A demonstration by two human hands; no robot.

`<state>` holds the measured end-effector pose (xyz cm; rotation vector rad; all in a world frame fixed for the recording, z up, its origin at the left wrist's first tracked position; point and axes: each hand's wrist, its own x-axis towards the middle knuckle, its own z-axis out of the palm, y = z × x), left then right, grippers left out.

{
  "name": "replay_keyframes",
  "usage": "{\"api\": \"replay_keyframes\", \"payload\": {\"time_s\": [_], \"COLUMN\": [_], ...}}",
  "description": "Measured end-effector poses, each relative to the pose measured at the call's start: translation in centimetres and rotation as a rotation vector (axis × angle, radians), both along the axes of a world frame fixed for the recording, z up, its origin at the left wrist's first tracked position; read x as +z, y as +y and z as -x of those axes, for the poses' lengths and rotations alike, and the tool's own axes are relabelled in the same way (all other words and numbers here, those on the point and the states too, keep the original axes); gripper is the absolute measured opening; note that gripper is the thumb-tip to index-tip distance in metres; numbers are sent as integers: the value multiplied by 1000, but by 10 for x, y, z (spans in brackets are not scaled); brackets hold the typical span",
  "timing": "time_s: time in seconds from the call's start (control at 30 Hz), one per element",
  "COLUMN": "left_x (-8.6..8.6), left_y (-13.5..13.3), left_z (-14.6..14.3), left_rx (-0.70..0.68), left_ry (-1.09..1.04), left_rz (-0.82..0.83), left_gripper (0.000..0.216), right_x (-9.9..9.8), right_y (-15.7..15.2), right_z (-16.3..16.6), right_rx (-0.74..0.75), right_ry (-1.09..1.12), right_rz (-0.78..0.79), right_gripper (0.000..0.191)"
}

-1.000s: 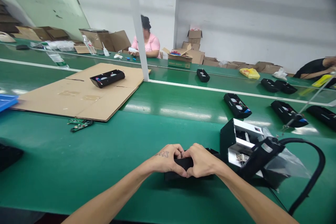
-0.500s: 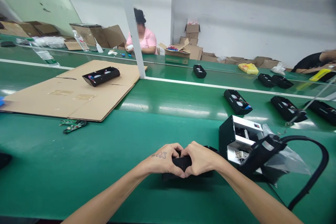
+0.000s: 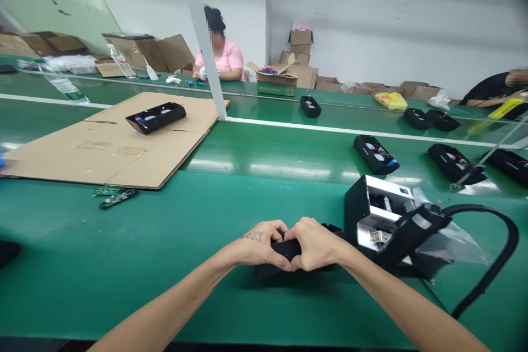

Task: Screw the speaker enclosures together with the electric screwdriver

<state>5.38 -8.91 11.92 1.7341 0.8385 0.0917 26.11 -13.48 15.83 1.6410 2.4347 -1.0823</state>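
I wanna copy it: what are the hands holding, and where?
The left hand and right hand hold a black casing by its near side; fingertip contact is hidden.

Case (image 3: 287, 249): between my left hand (image 3: 258, 243) and my right hand (image 3: 317, 245), on the table (image 3: 185, 220).
Machine (image 3: 385, 190): just right of my grip.
Circuit boards (image 3: 116, 197): left of my grip and a bit ahead, near the cardboard (image 3: 103, 148).
Other case (image 3: 159, 119): on the cardboard, ahead and left of my grip.
Box (image 3: 275, 88): far ahead of my grip.
Person (image 3: 226, 60): far ahead, left of the box.
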Motion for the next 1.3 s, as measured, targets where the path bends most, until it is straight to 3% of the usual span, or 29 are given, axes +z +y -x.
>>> {"api": "replay_keyframes", "payload": {"time_s": [0.37, 0.83, 1.3], "left_x": [-2, -6, -1], "left_y": [6, 5, 6], "left_z": [2, -1, -3], "left_rx": [-26, -40, -57], "left_ry": [12, 15, -59], "left_rz": [-39, -62, -3], "left_gripper": [50, 47, 53], "right_x": [-9, -15, -8], "right_y": [18, 29, 11], "right_z": [-6, -11, -3], "right_rx": [-4, 13, -18], "right_ry": [97, 163, 97], "right_rz": [125, 229, 76], "right_gripper": [46, 48, 43]}}
